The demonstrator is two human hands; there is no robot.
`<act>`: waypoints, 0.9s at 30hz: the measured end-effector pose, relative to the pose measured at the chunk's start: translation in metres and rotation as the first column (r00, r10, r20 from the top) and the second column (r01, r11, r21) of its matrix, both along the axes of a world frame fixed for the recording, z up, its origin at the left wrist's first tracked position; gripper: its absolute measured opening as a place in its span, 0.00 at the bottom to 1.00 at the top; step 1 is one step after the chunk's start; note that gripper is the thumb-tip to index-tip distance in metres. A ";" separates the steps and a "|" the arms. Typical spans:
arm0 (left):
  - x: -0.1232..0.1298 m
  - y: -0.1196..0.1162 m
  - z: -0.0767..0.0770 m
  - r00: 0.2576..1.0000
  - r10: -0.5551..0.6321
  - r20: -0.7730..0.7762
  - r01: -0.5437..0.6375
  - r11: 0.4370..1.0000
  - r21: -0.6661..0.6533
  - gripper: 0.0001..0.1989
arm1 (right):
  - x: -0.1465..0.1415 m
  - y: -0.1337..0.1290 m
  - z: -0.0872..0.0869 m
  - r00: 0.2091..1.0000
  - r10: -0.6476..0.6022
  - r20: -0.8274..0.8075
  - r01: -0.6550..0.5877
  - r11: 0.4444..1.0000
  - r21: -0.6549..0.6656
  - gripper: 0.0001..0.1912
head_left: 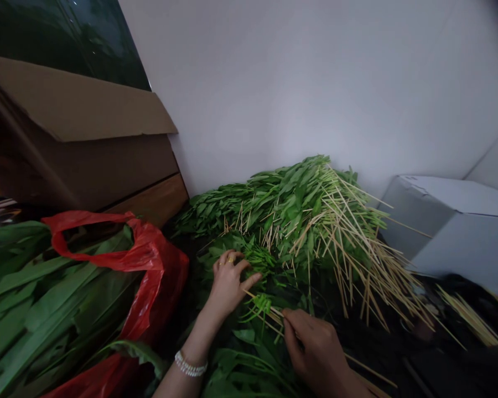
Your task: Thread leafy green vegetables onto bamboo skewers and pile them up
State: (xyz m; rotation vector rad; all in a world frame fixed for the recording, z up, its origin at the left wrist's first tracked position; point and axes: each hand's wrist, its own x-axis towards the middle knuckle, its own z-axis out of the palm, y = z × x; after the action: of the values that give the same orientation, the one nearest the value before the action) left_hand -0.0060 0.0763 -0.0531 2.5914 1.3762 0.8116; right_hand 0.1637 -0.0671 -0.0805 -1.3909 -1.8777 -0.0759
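My left hand (231,279), with rings and a beaded bracelet at the wrist, has its fingers apart over green leaves. Its thumb and index finger are close to the tip of a thin stick. My right hand (311,340) is closed round several thin wooden sticks (275,316), which point up and left. Bright green cut stems (260,304) sit on these sticks between the two hands. More green stems (260,258) lie just beyond my left hand. Loose leaves (249,367) spread below both hands.
A large heap of leaves on sticks (299,204) leans against the white wall (274,83). Left are a red plastic bag (149,276) with long leaves and a cardboard box (108,160). A white box (460,232) and loose sticks (468,315) are at right.
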 end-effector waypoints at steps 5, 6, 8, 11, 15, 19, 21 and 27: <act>-0.001 0.001 0.006 0.990 0.060 0.131 -0.066 0.997 0.038 0.15 | 0.000 0.001 0.001 0.999 -0.023 0.030 0.023 1.000 0.014 0.12; -0.002 0.003 0.006 0.985 0.079 0.155 -0.087 0.995 0.046 0.13 | 0.000 0.001 0.001 0.999 -0.026 0.035 0.025 0.999 0.022 0.12; -0.003 0.005 0.004 0.980 0.102 0.169 -0.112 0.992 0.051 0.12 | 0.000 0.001 0.002 0.999 -0.030 0.034 0.029 0.999 0.038 0.12; -0.003 0.006 0.000 0.991 0.074 0.109 -0.079 0.996 0.040 0.12 | 0.000 0.001 0.003 1.000 -0.026 0.015 0.025 0.999 0.037 0.12; -0.002 0.002 -0.001 0.999 0.048 0.014 -0.048 0.998 0.041 0.10 | 0.000 0.000 0.002 1.000 -0.016 0.012 0.016 1.000 0.016 0.12; -0.001 -0.001 0.002 0.999 0.043 0.018 -0.045 0.989 0.143 0.08 | 0.000 0.000 -0.001 1.000 -0.015 0.021 0.014 1.000 0.009 0.11; 0.000 -0.001 0.003 0.999 -0.035 -0.005 0.036 0.987 0.160 0.09 | 0.000 0.000 -0.002 1.000 -0.013 0.020 0.013 1.000 0.000 0.11; 0.003 0.003 -0.002 0.997 -0.050 -0.058 0.053 0.997 0.064 0.12 | 0.000 0.000 -0.003 1.000 -0.013 0.028 0.014 1.000 -0.017 0.12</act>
State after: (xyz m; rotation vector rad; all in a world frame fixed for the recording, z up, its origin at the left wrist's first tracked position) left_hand -0.0034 0.0792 -0.0555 2.7069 1.3124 0.7958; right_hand 0.1638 -0.0671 -0.0832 -1.4205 -1.8957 -0.0867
